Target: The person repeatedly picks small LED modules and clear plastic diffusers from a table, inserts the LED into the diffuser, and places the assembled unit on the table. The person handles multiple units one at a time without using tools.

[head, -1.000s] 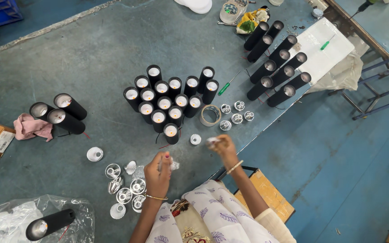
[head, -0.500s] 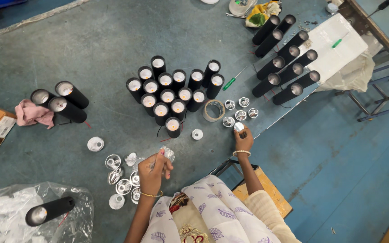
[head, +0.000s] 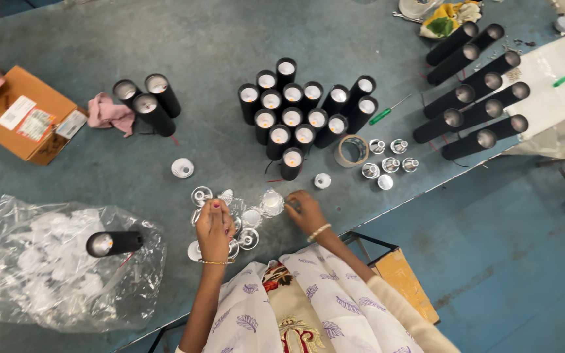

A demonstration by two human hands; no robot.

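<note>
The left hand point(head: 214, 225) rests curled over the cluster of shiny silver cone reflectors point(head: 230, 219) at the near table edge, while the right hand point(head: 305, 210), fingers pinched together, touches a clear round reflector point(head: 272, 202) just to its left, between both hands.

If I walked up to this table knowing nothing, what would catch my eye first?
Most likely the tight cluster of upright black cylinders with pale glowing tops at the middle of the grey-blue table. A second row of black tubes lying on their sides sits at the far right. Near the front edge, the left hand and right hand work among small shiny silver reflector cups.
</note>
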